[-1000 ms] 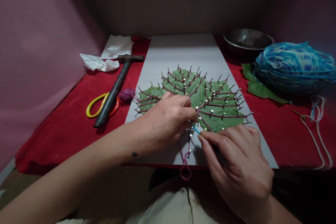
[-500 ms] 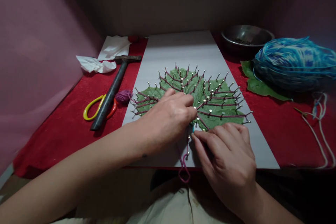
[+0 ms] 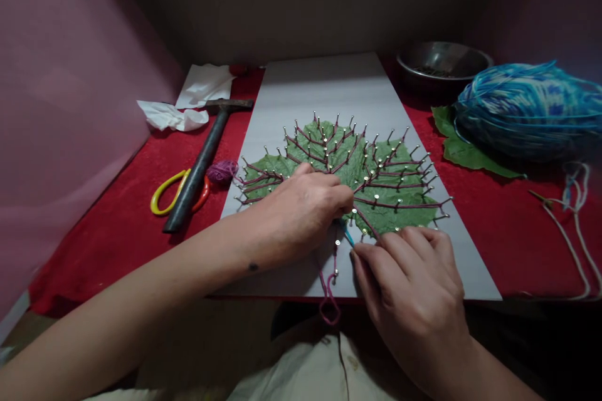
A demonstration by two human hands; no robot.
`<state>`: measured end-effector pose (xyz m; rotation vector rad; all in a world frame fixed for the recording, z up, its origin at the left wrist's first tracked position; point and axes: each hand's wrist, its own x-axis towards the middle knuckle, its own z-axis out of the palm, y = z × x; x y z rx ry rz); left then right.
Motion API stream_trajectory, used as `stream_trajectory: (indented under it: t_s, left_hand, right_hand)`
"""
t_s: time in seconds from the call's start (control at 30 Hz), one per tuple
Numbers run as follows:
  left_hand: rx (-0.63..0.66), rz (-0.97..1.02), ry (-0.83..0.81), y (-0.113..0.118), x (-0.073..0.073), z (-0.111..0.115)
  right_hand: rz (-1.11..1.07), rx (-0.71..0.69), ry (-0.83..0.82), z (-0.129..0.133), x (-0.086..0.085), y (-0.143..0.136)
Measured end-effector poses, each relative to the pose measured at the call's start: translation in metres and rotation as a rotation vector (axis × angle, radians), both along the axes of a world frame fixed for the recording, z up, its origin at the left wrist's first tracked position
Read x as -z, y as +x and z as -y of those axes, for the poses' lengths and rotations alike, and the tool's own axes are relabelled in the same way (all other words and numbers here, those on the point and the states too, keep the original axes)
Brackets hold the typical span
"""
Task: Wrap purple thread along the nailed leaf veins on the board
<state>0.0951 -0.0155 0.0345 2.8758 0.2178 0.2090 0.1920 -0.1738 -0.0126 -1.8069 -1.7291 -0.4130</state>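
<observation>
A green leaf (image 3: 385,213) lies on a white board (image 3: 324,84), with nails (image 3: 376,198) standing around its outline and along its veins. Purple yarn (image 3: 399,204) runs between the nails over the veins. My left hand (image 3: 313,200) is closed over the leaf's lower middle; its fingertips and whatever they pinch are hidden. Between thumb and forefinger, my right hand (image 3: 414,276) pinches a short stretch of blue yarn (image 3: 348,237) at the leaf's base. A loop of purple yarn (image 3: 330,308) hangs over the board's front edge from the stem nails.
On the red cloth (image 3: 108,244) at left, a hammer (image 3: 200,163) lies across scissors (image 3: 162,197), near a purple yarn ball (image 3: 221,171) and crumpled tissue (image 3: 174,116). At right are a metal bowl (image 3: 444,59), blue yarn skein (image 3: 527,109), another leaf (image 3: 470,153) and white string (image 3: 571,244).
My right hand has moved slightly right and away from my left hand, and more of the blue yarn shows stretched between them. The left hand has hardly moved.
</observation>
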Motion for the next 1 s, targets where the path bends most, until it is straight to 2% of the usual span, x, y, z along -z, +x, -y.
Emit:
stream_trajectory:
  t_s: [0.2, 0.57, 1.0]
  left_hand:
    - [0.029, 0.001, 0.016, -0.006, 0.002, 0.001]
    - [0.001, -0.009, 0.145, -0.005, 0.009, 0.008]
    - [-0.046, -0.040, 0.092, -0.007, 0.006, 0.012]
  right_hand:
    - [0.017, -0.016, -0.023, 0.004, 0.000, 0.000]
    - [-0.007, -0.034, -0.002, 0.013, 0.001, 0.003]
    - [-0.044, -0.071, -0.032, 0.028, 0.005, 0.005]
